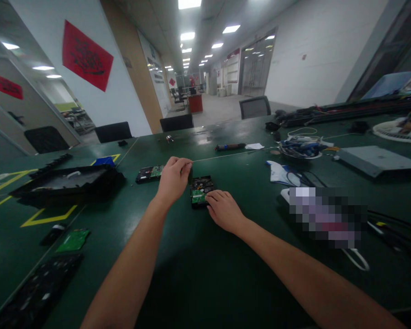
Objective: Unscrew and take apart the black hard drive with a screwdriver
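A hard drive (201, 185) lies on the green table in front of me, its black underside and green circuit board facing up. My right hand (225, 209) holds its near right edge, fingers curled over the board's corner. Just left of the drive, my left hand (175, 177) is raised with thumb and fingertips pinched together. Something dark shows under those fingertips, too small to make out. Behind my left hand lies a second hard drive (149, 174) with a green board, partly hidden by the hand.
On the left are a black plastic tray (68, 180), a loose green circuit board (73, 240) and a dark panel (37, 285). A screwdriver (230, 146) lies further back. To the right are a bowl of cables (301, 147), a grey metal box (380, 161) and a blurred-out object (324, 217).
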`<move>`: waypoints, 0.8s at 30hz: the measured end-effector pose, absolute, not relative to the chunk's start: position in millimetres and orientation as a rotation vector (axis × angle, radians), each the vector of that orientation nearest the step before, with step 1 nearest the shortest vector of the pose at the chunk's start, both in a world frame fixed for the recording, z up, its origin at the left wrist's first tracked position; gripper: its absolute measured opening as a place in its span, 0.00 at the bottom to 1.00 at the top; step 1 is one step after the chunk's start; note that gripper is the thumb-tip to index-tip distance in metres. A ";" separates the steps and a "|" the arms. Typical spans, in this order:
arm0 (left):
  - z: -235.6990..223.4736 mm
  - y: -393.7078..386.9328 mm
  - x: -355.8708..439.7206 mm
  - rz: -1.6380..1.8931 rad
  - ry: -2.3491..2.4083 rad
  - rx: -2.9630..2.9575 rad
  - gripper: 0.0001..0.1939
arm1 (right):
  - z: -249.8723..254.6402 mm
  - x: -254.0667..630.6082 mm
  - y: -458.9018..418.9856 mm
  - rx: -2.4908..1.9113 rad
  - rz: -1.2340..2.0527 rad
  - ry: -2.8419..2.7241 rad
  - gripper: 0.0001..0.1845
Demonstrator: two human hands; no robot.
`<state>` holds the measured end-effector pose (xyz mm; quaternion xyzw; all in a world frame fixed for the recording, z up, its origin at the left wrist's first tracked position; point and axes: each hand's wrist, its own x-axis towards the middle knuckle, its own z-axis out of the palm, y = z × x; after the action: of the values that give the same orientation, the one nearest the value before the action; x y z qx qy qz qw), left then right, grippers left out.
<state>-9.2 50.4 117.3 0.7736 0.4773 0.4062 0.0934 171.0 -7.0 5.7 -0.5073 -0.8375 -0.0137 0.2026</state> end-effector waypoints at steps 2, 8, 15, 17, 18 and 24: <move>118.4 47.7 -6.6 1.174 1.452 2.291 0.11 | 5.0 171.0 -6.8 -1.411 -0.042 -2.332 0.15; 117.4 46.3 -2.8 1.178 1.457 2.108 0.06 | 6.3 171.0 -7.8 -1.413 -0.038 -2.327 0.15; 110.6 48.3 -4.8 1.077 1.538 2.143 0.19 | 8.4 170.7 -9.4 -1.425 0.003 -2.325 0.16; 111.2 47.0 -4.5 1.035 1.536 2.205 0.18 | 8.2 170.8 -9.3 -1.423 -0.001 -2.319 0.16; 112.0 46.1 -4.2 1.008 1.537 2.233 0.17 | 8.1 170.8 -9.3 -1.423 -0.002 -2.318 0.16; 116.5 42.9 -3.9 0.931 1.500 2.396 0.13 | 6.0 170.9 -8.4 -1.411 -0.012 -2.320 0.15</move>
<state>-3.9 42.9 116.5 0.8023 0.5022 0.3119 0.0823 170.9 -8.4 6.0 -0.5080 -0.8350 -0.0045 0.2116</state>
